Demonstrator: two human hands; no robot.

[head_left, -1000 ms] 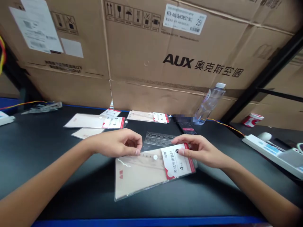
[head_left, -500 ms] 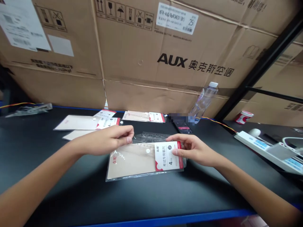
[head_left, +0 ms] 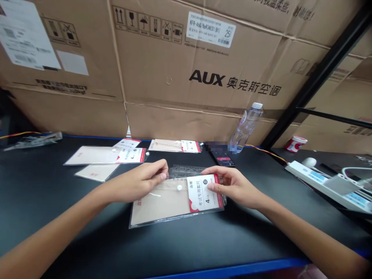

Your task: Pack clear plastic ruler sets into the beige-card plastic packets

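Note:
A clear plastic pouch point(head_left: 162, 207) with a beige backing, a white snap button and a red-and-white card point(head_left: 203, 192) is held tilted above the black table. My right hand point(head_left: 235, 186) grips its right end, thumb on the card and fingers behind. At the upper left edge of the pouch my left hand point(head_left: 152, 178) is closed in a pinch; what lies between its fingertips is too small to make out. Behind the pouch's top edge, between both hands, shows a transparent ruler point(head_left: 188, 170) with cut-out shapes.
Similar pouches lie at the left point(head_left: 95, 155) and one more pouch point(head_left: 165, 145) at the back. A phone point(head_left: 222, 157), a water bottle point(head_left: 247, 126), a red-and-white tub point(head_left: 296, 144) and a power strip point(head_left: 319, 180) stand rightward. A large cardboard box point(head_left: 162, 116) walls the back.
The view has shifted slightly. My left hand has moved a little to the right along the pouch's top edge. The right hand keeps its hold on the card end.

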